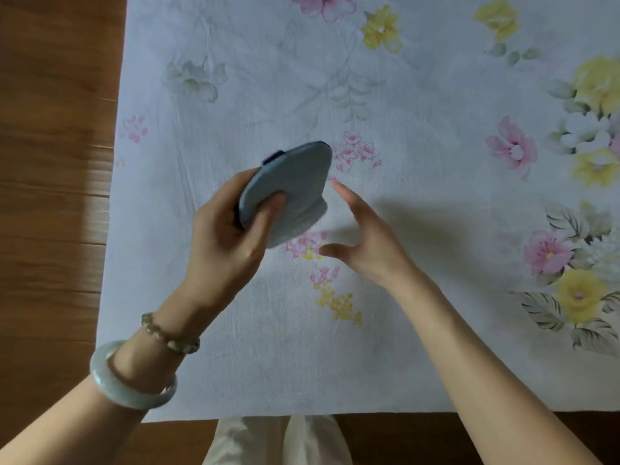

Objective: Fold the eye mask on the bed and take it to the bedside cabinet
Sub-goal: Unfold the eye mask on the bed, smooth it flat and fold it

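the left hand grips a folded light blue eye mask, lifted above the bed. the thumb lies across the front of the mask and the other fingers wrap around its lower edge, so the fold is pinched together. a dark strip, probably the strap, peeks out at the upper left rim of the mask, and a second layer of the fold shows below the thumb. the mask sits tilted, its rounded end pointing up and to the right.

the right hand hovers just beside the mask, empty, its fingers spread and relaxed, thumb pointing left; it does not touch the mask.

the bed is covered by a pale floral sheet with pink and yellow flowers. a jade bangle and a beaded bracelet circle the left wrist. wooden floor runs along the left side of the bed, and pale trousers show at the bottom edge.
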The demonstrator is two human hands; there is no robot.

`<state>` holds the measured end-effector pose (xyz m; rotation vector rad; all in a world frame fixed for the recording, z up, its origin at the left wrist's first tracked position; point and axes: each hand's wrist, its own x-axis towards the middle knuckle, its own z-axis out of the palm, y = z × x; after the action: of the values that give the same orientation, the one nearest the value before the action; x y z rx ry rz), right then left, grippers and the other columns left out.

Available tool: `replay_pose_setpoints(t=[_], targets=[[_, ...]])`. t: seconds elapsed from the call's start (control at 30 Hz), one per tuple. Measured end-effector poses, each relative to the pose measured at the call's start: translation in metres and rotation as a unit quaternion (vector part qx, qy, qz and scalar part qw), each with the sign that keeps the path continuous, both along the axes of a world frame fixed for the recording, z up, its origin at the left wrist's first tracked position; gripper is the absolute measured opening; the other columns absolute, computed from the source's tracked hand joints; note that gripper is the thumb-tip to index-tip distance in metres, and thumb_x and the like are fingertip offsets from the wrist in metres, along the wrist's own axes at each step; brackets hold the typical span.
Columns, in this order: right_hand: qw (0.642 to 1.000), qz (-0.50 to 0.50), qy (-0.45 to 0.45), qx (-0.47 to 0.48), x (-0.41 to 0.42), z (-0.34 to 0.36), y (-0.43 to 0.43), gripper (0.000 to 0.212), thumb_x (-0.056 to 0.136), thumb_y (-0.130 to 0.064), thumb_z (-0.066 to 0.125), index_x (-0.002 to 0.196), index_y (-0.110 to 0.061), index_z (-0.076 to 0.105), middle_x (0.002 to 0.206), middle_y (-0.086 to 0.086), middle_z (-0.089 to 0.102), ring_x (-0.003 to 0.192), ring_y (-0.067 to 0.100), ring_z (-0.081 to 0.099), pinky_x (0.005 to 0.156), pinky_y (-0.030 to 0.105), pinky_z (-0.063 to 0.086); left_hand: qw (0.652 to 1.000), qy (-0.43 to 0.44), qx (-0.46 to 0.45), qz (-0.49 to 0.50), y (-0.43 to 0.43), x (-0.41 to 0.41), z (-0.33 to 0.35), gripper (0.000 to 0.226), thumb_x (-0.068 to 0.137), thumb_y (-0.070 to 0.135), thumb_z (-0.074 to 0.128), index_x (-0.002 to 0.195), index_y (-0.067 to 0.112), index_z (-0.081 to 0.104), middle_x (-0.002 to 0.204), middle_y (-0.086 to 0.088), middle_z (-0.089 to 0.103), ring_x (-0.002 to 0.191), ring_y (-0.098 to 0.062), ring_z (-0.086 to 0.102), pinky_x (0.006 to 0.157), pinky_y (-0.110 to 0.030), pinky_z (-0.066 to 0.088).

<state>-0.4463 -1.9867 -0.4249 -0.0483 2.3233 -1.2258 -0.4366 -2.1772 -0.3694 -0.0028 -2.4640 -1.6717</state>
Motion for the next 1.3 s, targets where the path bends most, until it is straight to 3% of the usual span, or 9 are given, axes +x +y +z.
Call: replay_pose_setpoints(t=[0.13,0.27,0.37,0.53,0.63,0.73,0.83,1.0,1.3], targets=[[0.989,-0.023,-0.115,-0.088,-0.016,0.007,-0.007,0.038,0.072,-0.007,0.077,0.102,-0.022,0.059,0.102,-0.011,0.064,0.094,-0.003,0.059,0.082,0.015,0.046,0.961,-0.101,0.229,0.115,-0.004,0.005,-0.004,0.009,0.084,0.028,0.063,0.083,0.035,0.069,0.080,0.014,0.066,0.080,-0.010,0.060,0.072,-0.029,0.049],[0.989,-0.051,-0.113,-0.082,-0.019,-0.001,-0.005,0.021,0.075,-0.003,0.072,0.077,-0.021,0.060,0.073,-0.001,0.065,0.069,0.011,0.062,0.067,0.029,0.048,0.930,-0.161,0.271,0.190,-0.024,0.010,-0.030,0.007,0.080,0.022,0.066,0.083,0.027,0.070,0.083,-0.001,0.069,0.082,-0.022,0.064,0.072,-0.036,0.055],[0.988,-0.090,-0.094,-0.079,-0.017,-0.014,-0.007,0.026,0.076,-0.003,0.071,0.076,-0.026,0.062,0.077,-0.002,0.068,0.065,0.001,0.062,0.066,0.023,0.051,0.931,-0.208,0.167,0.248,-0.041,0.017,-0.056,0.019,0.076,0.013,0.065,0.090,0.025,0.067,0.094,-0.010,0.069,0.090,-0.031,0.067,0.082,-0.048,0.056],[0.985,-0.169,-0.035,-0.002,-0.003,-0.037,-0.020,0.014,0.077,-0.009,0.069,0.088,-0.016,0.065,0.083,0.008,0.070,0.077,0.025,0.066,0.073,0.040,0.054,0.948,-0.242,-0.022,0.208,-0.056,0.029,-0.086,0.025,0.079,0.009,0.066,0.103,0.016,0.069,0.084,0.015,0.068,0.072,0.013,0.064,0.068,-0.005,0.049],[0.984,-0.170,0.021,0.056,0.002,-0.041,-0.028,0.019,0.079,-0.011,0.067,0.097,-0.011,0.066,0.079,0.000,0.067,0.073,0.020,0.063,0.070,0.034,0.054,0.947,-0.243,-0.096,0.187,-0.058,0.031,-0.093,0.024,0.083,0.013,0.068,0.106,0.015,0.069,0.085,0.012,0.067,0.069,0.014,0.062,0.068,0.001,0.043],[0.981,-0.140,0.076,0.108,0.005,-0.040,-0.033,0.028,0.081,-0.009,0.065,0.109,-0.005,0.062,0.094,0.007,0.067,0.086,0.026,0.063,0.076,0.028,0.048,0.945,-0.231,-0.157,0.168,-0.060,0.031,-0.094,0.032,0.085,0.013,0.066,0.117,0.012,0.063,0.101,-0.002,0.071,0.086,-0.012,0.067,0.084,-0.018,0.049],[0.937,-0.034,0.233,0.256,0.016,-0.039,-0.043,0.041,0.081,-0.008,0.059,0.121,0.000,0.056,0.121,0.025,0.058,0.108,0.042,0.055,0.092,0.043,0.042,0.930,-0.120,-0.344,0.051,-0.059,0.034,-0.097,0.045,0.089,0.010,0.060,0.132,-0.001,0.050,0.131,-0.021,0.057,0.120,-0.039,0.052,0.101,-0.042,0.039],[0.888,0.191,0.303,0.289,0.039,-0.046,-0.075,0.057,0.088,-0.022,0.042,0.140,0.000,0.034,0.148,0.019,0.035,0.139,0.031,0.030,0.113,0.050,0.021,0.873,-0.025,-0.459,-0.162,-0.040,0.038,-0.108,0.056,0.094,0.021,0.038,0.144,-0.003,0.031,0.151,-0.023,0.031,0.142,-0.032,0.019,0.117,-0.049,0.011],[0.834,0.278,0.257,0.403,0.040,-0.073,-0.079,0.058,0.094,-0.032,0.033,0.141,0.001,0.030,0.149,0.015,0.035,0.140,0.026,0.028,0.114,0.047,0.020,0.833,-0.041,-0.502,-0.230,-0.043,0.031,-0.133,0.059,0.097,0.032,0.025,0.144,-0.004,0.031,0.150,-0.022,0.033,0.141,-0.033,0.029,0.117,-0.049,0.015]])
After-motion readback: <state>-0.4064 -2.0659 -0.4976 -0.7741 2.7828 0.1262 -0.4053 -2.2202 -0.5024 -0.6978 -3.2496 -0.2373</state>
